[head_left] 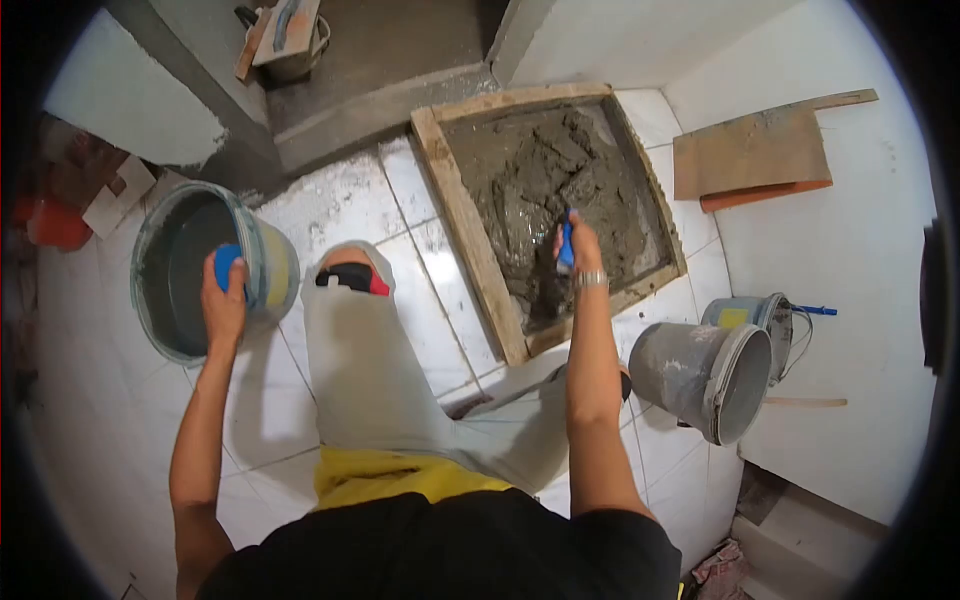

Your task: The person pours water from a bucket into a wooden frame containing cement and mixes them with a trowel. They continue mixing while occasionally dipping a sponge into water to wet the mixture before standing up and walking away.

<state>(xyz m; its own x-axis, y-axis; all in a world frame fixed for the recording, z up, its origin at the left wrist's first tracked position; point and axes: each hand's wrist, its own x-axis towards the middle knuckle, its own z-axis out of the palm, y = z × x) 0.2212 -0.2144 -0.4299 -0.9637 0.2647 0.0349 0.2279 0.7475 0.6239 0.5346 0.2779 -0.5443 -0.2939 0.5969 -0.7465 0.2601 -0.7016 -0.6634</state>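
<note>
My left hand (222, 300) grips a small blue object (226, 266) at the rim of a grey bucket (262, 262) that holds dark water. My right hand (578, 248) is closed on the blue handle of a trowel (565, 245) whose blade reaches down into wet grey mortar (545, 180). The mortar fills a wooden-framed mixing box (462, 212) lying on the white tiled floor. My bent knee in grey trousers sits between the bucket and the box.
A tipped grey bucket (705, 375) lies right of my right arm, with a smaller pail (750, 315) behind it. A wooden board (755, 155) rests at the right. Another bucket with tools (290, 40) stands past a cement step at the top.
</note>
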